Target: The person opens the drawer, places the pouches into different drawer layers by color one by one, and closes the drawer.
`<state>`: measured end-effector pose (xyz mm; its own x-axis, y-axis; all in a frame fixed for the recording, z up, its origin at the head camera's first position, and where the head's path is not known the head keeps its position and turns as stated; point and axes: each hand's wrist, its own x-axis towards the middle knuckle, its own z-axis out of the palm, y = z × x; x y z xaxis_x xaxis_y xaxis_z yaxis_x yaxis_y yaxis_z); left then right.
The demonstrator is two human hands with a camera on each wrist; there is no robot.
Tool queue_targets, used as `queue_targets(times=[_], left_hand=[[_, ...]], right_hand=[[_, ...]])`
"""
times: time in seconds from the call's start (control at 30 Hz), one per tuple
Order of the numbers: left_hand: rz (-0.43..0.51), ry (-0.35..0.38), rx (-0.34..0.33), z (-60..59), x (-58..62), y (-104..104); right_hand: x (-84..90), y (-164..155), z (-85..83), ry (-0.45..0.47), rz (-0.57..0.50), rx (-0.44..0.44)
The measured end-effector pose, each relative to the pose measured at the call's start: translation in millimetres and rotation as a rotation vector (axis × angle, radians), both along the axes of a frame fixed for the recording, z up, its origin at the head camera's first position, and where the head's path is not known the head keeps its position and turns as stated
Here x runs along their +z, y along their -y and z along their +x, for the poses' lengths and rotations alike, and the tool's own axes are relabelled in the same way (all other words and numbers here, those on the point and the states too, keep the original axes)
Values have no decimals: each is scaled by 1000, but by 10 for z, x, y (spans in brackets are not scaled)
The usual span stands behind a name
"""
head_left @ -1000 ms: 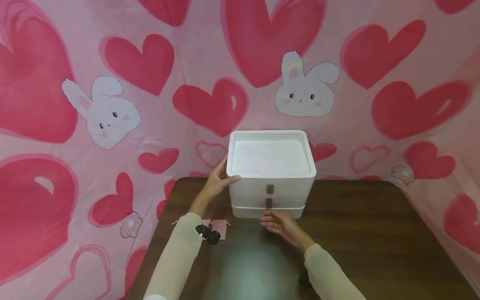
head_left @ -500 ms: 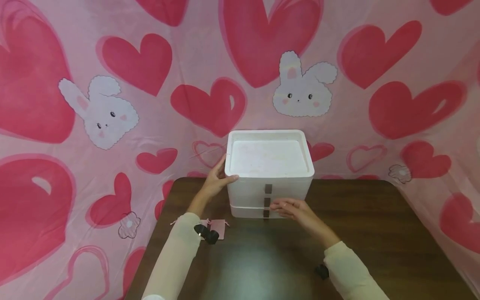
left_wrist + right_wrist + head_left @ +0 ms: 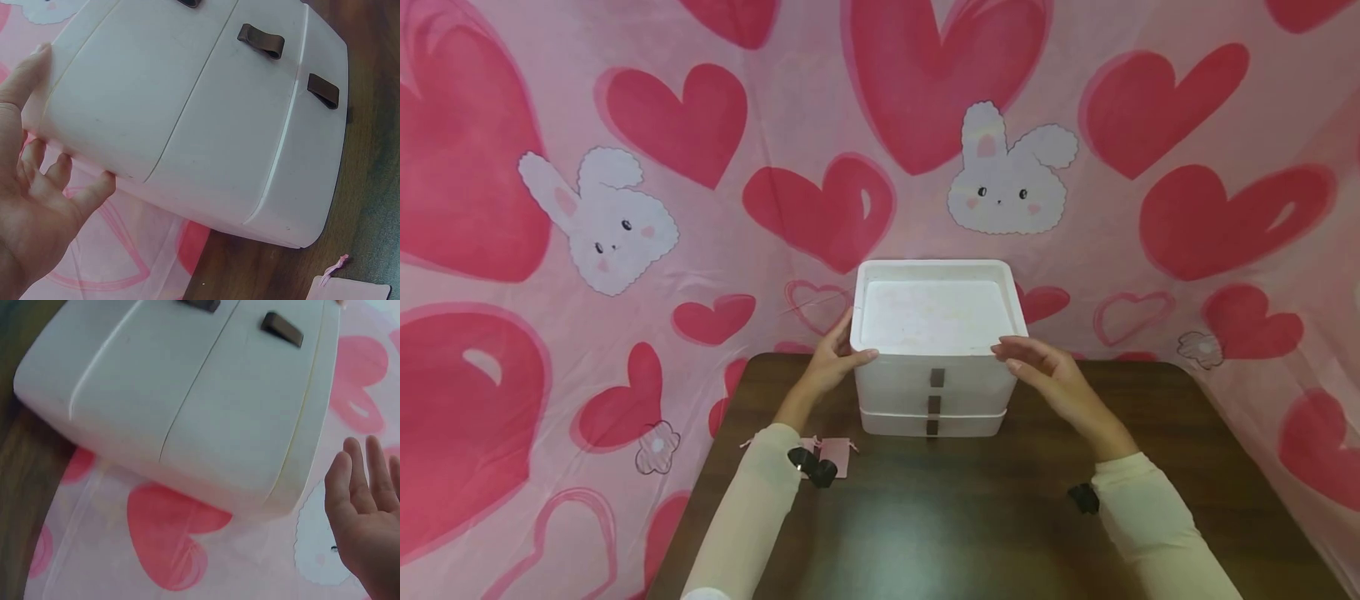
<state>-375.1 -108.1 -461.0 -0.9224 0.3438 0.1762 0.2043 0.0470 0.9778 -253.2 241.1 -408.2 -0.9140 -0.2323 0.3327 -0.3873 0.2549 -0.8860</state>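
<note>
A white plastic drawer unit [image 3: 936,375] with three brown pull tabs [image 3: 937,377] stands at the back of the dark wooden table [image 3: 970,517]; all drawers look closed. My left hand [image 3: 831,358] rests against its upper left corner, thumb on the front top edge and fingers along the side. The left wrist view shows that hand [image 3: 37,206] with fairly straight fingers against the unit [image 3: 206,125]. My right hand [image 3: 1045,375] hovers by the upper right corner, fingers straight. In the right wrist view it [image 3: 365,512] stays a little apart from the unit [image 3: 187,406].
A small pink drawstring pouch [image 3: 837,454] lies on the table under my left forearm, also seen in the left wrist view [image 3: 350,289]. A pink cloth with red hearts and white bunnies [image 3: 1007,179] hangs close behind and beside the table.
My right hand has risen from the lowest pull tab, past the drawer fronts, to the unit's upper right corner. My left hand has stayed at the left corner.
</note>
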Motion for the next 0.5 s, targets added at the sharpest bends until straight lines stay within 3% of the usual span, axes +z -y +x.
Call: queue_targets(times=[0.23, 0.5], left_hand=[[-18, 4, 19, -8, 0, 11], [-12, 26, 18, -13, -18, 18]], right_hand=[[76, -130, -99, -4, 131, -164], [13, -286, -278, 2, 221, -218]])
